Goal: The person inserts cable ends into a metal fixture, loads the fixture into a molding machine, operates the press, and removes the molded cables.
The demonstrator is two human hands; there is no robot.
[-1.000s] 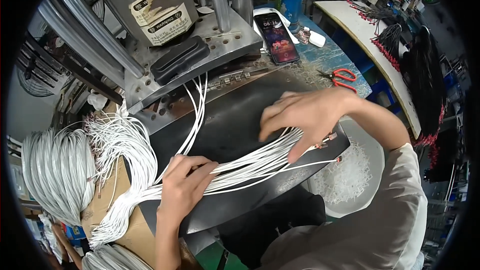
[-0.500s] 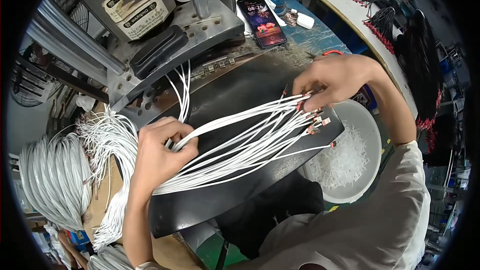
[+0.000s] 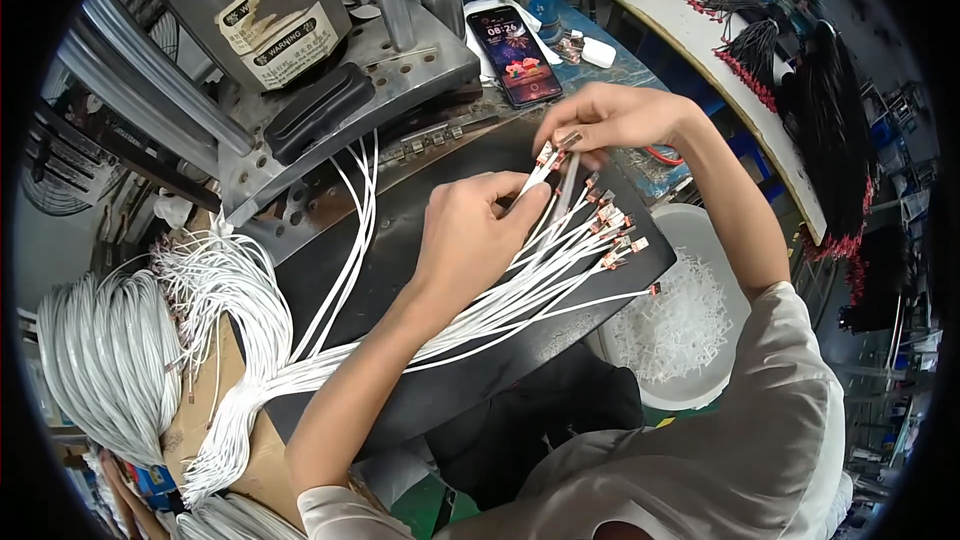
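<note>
My left hand (image 3: 470, 235) is closed round a few white cables near their ends, over a black board (image 3: 420, 195). At the tips of those cables, the fingers of my right hand (image 3: 630, 120) pinch the small metal and orange-red cable ends (image 3: 558, 150). Exactly which ends lie between those fingers is partly hidden. More white cables (image 3: 555, 275) fan out across the board below my hands, their orange-red tips toward its right edge. They run back to a thick bundle of white cables (image 3: 250, 350) at the left.
A metal press (image 3: 350, 120) with thick columns rises at the far left. Behind the board lies a phone (image 3: 515, 55). On the right stands a grey tub (image 3: 742, 285) of clear plastic bits. Coiled cable (image 3: 105, 370) sits far left; black cables (image 3: 825, 130) hang off a white table (image 3: 690, 50).
My left hand has moved right and up along the cables toward their ends. My right hand has shifted left and back, bringing the held ends off the fanned cables.
</note>
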